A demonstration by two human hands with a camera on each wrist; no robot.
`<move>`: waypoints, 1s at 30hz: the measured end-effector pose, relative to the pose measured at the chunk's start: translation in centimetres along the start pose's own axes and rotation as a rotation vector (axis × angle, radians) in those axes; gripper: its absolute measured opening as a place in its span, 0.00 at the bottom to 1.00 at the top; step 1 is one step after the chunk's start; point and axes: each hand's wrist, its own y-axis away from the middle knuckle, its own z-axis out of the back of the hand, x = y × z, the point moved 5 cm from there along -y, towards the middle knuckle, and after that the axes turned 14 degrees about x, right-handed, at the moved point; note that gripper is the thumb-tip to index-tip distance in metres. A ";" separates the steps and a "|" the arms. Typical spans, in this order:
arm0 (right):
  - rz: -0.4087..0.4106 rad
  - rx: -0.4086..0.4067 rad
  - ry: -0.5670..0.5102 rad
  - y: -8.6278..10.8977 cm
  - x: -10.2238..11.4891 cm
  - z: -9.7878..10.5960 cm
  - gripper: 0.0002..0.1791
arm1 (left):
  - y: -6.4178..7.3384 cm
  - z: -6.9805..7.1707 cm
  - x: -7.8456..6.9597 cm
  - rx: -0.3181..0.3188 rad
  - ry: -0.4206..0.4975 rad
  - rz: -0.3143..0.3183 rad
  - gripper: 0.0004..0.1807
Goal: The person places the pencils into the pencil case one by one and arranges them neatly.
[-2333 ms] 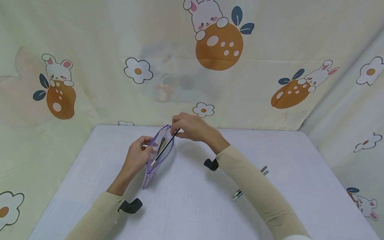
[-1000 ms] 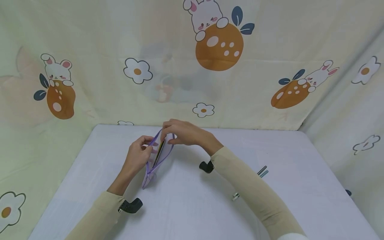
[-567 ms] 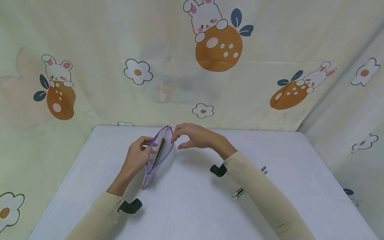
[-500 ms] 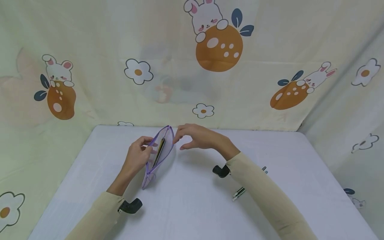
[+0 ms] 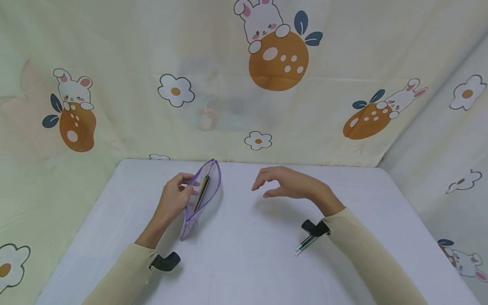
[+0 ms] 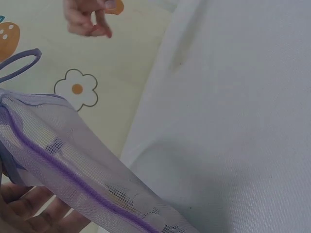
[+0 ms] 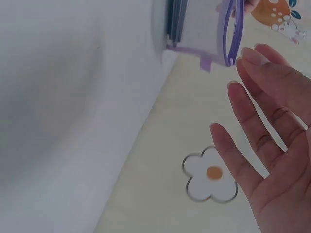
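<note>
My left hand [image 5: 176,199] holds a sheer pouch with purple edging [image 5: 212,188] by its near side, fingers partly inside the gaping zip mouth. Slim dark and yellowish pencils [image 5: 202,194] lean together inside it. In the left wrist view the pouch's mesh wall [image 6: 92,145] crosses in front of the fingers. My right hand [image 5: 291,182] hovers over the table to the right of the pouch, fingers loosely bent and holding nothing. The right wrist view shows its spread fingers [image 7: 243,160], with the pouch [image 7: 204,29] beyond.
Dark green pencils with pale ends [image 5: 303,246] lie on the white table [image 5: 244,262], partly hidden under the right wrist's black camera [image 5: 315,228] and sleeve. A cream curtain [image 5: 213,51] with rabbits and flowers stands behind the table's back edge.
My right hand lowered a dark pencil into the pouch, let go of it, and has since drawn back to the right. The left hand keeps the pouch in the same spot.
</note>
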 end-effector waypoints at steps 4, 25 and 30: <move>-0.046 -0.010 -0.034 2.4 -1.5 -0.7 0.20 | 0.0 0.0 0.0 -0.003 -0.011 0.020 0.18; -0.259 -0.022 -0.135 11.3 -9.9 -4.4 0.18 | 0.0 0.2 0.2 -0.008 -0.008 0.025 0.18; -0.280 -0.035 -0.119 12.3 -11.4 -5.2 0.18 | 0.0 0.3 0.4 -0.010 0.011 0.019 0.18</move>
